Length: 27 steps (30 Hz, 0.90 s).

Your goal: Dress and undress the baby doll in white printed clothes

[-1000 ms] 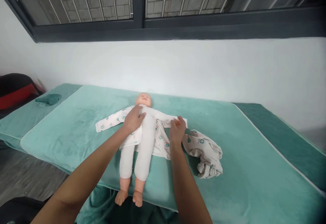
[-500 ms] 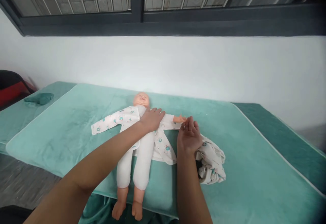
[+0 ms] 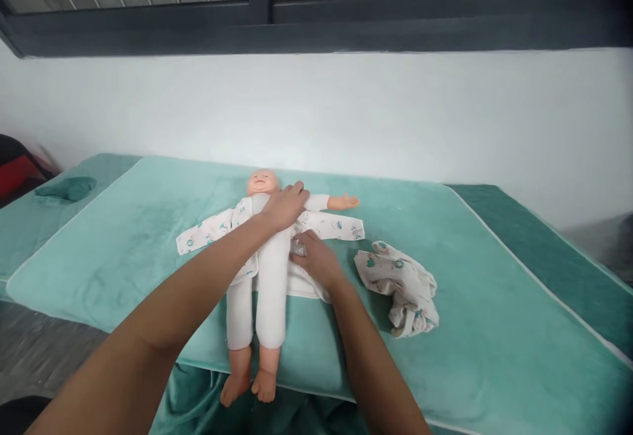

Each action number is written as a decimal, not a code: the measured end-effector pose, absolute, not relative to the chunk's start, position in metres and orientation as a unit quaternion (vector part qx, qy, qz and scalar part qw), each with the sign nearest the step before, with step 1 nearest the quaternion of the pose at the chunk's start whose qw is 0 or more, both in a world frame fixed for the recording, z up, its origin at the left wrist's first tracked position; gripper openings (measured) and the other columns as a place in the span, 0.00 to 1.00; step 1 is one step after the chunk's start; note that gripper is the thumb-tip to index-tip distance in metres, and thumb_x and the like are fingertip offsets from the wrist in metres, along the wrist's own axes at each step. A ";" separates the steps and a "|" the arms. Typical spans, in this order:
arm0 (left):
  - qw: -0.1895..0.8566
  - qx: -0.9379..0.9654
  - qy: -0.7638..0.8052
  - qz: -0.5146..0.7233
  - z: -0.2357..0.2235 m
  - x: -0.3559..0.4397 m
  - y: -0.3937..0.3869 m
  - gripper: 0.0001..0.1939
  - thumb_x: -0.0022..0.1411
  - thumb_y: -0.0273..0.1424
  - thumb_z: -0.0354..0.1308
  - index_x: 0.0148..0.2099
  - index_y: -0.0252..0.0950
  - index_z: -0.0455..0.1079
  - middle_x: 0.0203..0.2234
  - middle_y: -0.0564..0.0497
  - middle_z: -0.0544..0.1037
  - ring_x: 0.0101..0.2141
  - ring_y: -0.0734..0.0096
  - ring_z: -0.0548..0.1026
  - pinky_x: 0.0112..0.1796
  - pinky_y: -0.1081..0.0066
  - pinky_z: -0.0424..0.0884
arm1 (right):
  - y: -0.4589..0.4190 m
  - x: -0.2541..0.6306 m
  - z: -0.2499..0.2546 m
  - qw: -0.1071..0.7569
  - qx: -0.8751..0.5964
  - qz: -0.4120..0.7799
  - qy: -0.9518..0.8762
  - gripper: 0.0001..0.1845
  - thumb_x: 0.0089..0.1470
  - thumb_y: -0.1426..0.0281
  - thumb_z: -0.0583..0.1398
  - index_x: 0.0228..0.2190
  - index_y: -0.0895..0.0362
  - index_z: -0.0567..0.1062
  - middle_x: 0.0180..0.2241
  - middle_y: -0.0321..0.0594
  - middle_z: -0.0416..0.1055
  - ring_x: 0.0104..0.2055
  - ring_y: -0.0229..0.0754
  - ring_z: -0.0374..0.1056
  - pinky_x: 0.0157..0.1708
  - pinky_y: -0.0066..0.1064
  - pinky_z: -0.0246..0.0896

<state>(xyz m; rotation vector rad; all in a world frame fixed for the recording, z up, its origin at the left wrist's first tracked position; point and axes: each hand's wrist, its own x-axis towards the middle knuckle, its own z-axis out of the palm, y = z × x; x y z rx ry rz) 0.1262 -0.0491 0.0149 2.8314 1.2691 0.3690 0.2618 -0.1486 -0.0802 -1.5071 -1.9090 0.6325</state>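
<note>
A baby doll (image 3: 271, 310) lies on its back, head toward the wall, its body and legs covered in white. My left hand (image 3: 287, 205) is closed over the doll's shoulder on the right side, fingers curled across it. The doll's bare forearm (image 3: 341, 202) points right, above the flat sleeve of a white printed baby shirt (image 3: 341, 226). At the doll's side, my right hand (image 3: 317, 258) pinches the shirt's front panel. The shirt's other half covers the doll's left-side chest, its sleeve spread outward; whether an arm is inside cannot be seen.
A crumpled printed garment (image 3: 398, 287) lies right of my right forearm. Everything rests on a green padded bed (image 3: 484, 329) against a white wall (image 3: 316, 112). A small green cushion (image 3: 66, 188) sits at the far left, near a red and black object (image 3: 20, 171).
The doll's right-side arm has come out of the sleeve and lies above it. My left hand has shifted to the shoulder. My right hand has moved left from the cuff to the shirt panel.
</note>
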 end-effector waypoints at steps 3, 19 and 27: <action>0.002 0.910 0.403 0.099 0.012 0.124 -0.050 0.09 0.69 0.27 0.54 0.50 0.34 0.68 0.45 0.39 0.74 0.48 0.52 0.71 0.47 0.59 0.63 | -0.147 0.259 -0.080 0.253 -0.629 0.172 -0.715 0.18 0.56 0.60 0.64 0.46 0.53 0.73 0.48 0.42 0.70 0.45 0.47 0.68 0.38 0.33 0.56; -0.087 0.949 0.303 0.029 0.033 0.096 -0.056 0.22 0.71 0.31 0.47 0.66 0.41 0.60 0.51 0.43 0.74 0.47 0.55 0.71 0.41 0.60 0.63 | -0.124 0.284 -0.086 0.563 -0.522 0.385 -0.512 0.16 0.52 0.54 0.63 0.30 0.52 0.70 0.25 0.31 0.65 0.27 0.37 0.60 0.30 0.31 0.57; -0.092 0.958 0.261 -0.076 0.023 0.135 -0.054 0.19 0.67 0.29 0.52 0.59 0.39 0.68 0.48 0.40 0.74 0.48 0.52 0.70 0.41 0.58 0.64 | -0.133 0.269 -0.083 0.293 -0.569 0.200 -0.742 0.13 0.58 0.69 0.62 0.45 0.55 0.74 0.46 0.44 0.76 0.49 0.50 0.68 0.46 0.38 0.60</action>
